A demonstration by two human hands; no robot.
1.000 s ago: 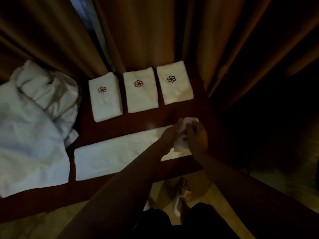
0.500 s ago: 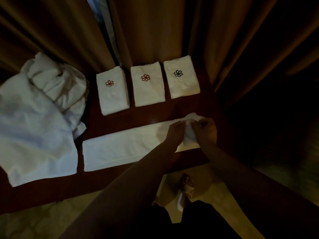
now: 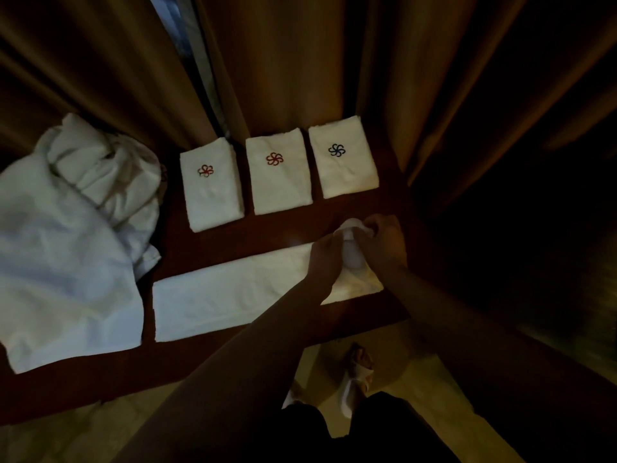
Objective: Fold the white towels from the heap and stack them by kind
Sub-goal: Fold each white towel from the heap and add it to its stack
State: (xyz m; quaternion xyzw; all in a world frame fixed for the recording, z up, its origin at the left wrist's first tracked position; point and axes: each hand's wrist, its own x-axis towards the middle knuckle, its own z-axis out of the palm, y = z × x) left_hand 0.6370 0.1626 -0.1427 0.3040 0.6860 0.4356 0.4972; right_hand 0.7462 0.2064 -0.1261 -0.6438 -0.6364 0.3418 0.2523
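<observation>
— How many folded towels can you see?

— Three small white folded towels sit in a row at the back of the dark brown wooden tabletop [image 3: 267, 233]. Two have a red flower sewn on: the left one [image 3: 212, 185] and the middle one [image 3: 279, 172]. One, on the right [image 3: 344, 158], has a dark blue flower.

— What are your hands doing?

— One long white towel strip [image 3: 227, 295] lies flat near the front edge. My left hand [image 3: 325, 259] and my right hand [image 3: 380, 242] both have a tight grip on its right end, which is bunched into a little roll between them.

— And the heap?

— One big heap of crumpled white towels [image 3: 66, 235] sits at the left, beside the strip.
</observation>
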